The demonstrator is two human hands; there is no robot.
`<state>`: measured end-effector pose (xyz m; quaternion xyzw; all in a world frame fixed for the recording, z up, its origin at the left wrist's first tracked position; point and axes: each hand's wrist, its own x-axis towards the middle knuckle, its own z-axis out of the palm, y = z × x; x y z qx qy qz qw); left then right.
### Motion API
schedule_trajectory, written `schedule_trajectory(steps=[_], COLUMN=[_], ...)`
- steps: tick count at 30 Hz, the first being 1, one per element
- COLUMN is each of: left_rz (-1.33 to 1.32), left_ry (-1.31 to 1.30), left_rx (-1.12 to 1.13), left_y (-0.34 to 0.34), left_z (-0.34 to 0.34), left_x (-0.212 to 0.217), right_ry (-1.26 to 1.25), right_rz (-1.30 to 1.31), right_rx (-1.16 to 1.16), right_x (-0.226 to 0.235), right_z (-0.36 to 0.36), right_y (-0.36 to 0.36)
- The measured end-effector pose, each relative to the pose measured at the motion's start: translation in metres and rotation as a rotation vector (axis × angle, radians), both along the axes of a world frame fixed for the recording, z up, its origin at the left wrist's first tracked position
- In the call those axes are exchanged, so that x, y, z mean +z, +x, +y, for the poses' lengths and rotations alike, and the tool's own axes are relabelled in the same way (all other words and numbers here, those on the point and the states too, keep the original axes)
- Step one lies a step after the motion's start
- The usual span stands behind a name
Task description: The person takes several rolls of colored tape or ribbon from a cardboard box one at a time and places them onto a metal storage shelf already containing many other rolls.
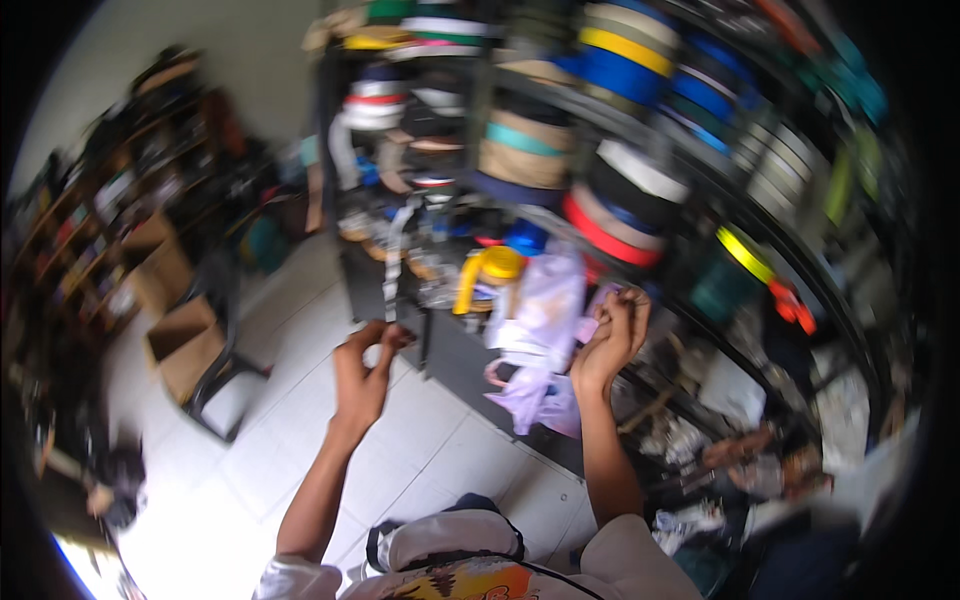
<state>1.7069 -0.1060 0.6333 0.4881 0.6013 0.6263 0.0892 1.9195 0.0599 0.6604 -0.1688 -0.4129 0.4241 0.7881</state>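
Observation:
My left hand (366, 378) is raised in the middle of the view, its fingers and thumb pressed together. A small dark patch shows at the fingertips, too blurred to name. Just above it a pale narrow strip (392, 262) hangs down from the shelves; whether the hand touches it I cannot tell. My right hand (612, 338) is curled closed beside a lilac and white plastic bag (540, 310). Some lilac shows right behind its fingers, but what they hold, if anything, is hidden. A yellow roll of webbing (497, 264) lies left of the bag.
Dark metal shelves (720, 160) carry rolls of coloured webbing, among them a beige and teal roll (525, 150). Open cardboard boxes (187, 350) rest on a black chair (222, 392) at the left. Cluttered shelves (85, 250) line the far left. The floor (430, 430) is pale tile.

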Motion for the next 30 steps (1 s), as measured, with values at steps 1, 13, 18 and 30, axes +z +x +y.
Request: schedule_trajectory(steps=[1, 13, 18, 30], left_rz=[-0.036, -0.452, -0.459, -0.569], left_ry=[0.016, -0.237, -0.165, -0.126], left_rx=[0.002, 0.487, 0.555, 0.922], left_y=[-0.019, -0.249, -0.356, -0.570], left_z=[-0.015, -0.206, -0.259, -0.451], left_x=[-0.015, -0.143, -0.164, -0.170], right_ry=[-0.071, -0.304, -0.289, -0.144], right_rz=[-0.121, -1.141, -1.201, -1.272], right_rx=[0.156, 1.156, 1.264, 1.717], right_x=[-0.016, -0.199, -0.220, -0.221], right_z=[-0.019, -0.196, -0.226, -0.396], right_y=[-0.034, -0.379, -0.502, -0.817])
